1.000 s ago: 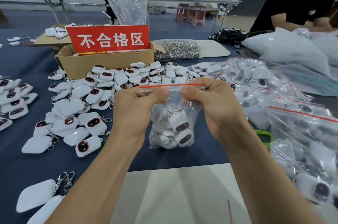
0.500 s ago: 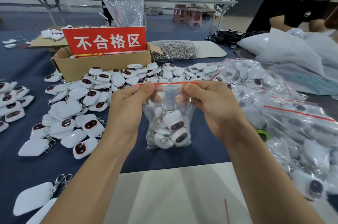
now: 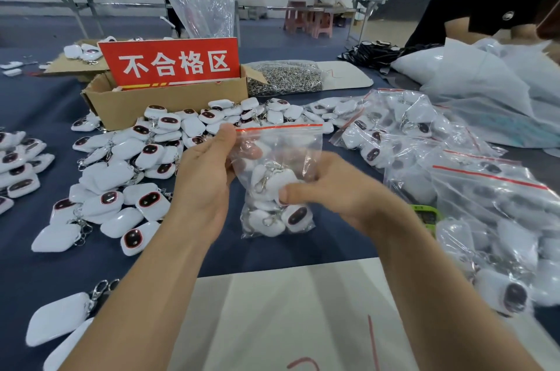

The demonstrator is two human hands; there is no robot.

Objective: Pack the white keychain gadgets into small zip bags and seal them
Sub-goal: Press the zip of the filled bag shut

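In the centre of the frame, the small zip bag (image 3: pixel 285 143) hangs above the dark blue table. The left hand (image 3: pixel 206 177) pinches its upper left corner at the red strip. The right hand (image 3: pixel 333 189) grips the bag's middle, thumb pressing on the white keychain gadgets (image 3: pixel 269 183) inside. Loose gadgets (image 3: pixel 121 177) lie at the left, and filled bags (image 3: pixel 454 189) at the right.

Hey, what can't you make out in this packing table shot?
Head view:
Whether the zip bag is fully sealed: the left hand covers one end of its red strip.
How many gadgets are inside: they overlap, and the right hand covers the middle.
What the cardboard box holds: the red sign and its wall hide it.
The green object: packed bags and the right forearm cover most of it.
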